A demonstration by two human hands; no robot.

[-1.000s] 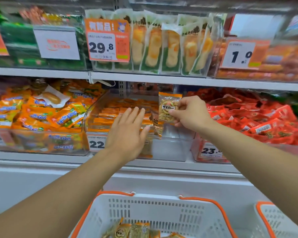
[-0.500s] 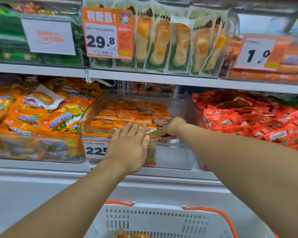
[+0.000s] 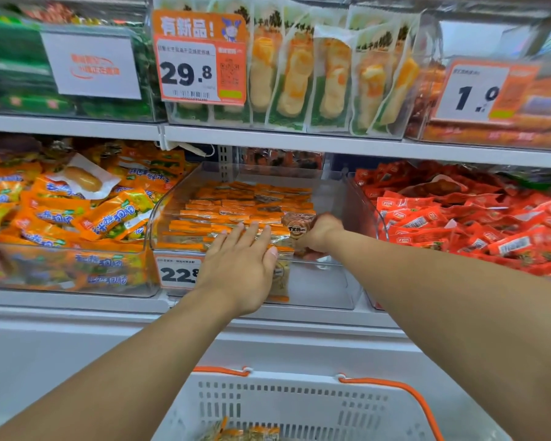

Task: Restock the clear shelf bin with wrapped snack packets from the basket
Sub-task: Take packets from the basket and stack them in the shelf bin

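A snack packet (image 3: 298, 230) is pinched by the right hand (image 3: 319, 234) just inside the clear bin (image 3: 325, 283) front; the flat, straight-fingered left hand (image 3: 240, 264) presses the packet rows (image 3: 236, 206) beside it

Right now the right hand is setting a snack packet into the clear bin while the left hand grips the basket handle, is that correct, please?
Not quite. The left hand is not on the basket; it rests open and flat on the front edge of the clear bin, against the stacked packets. The right hand does hold a snack packet in the bin, as the head view shows.
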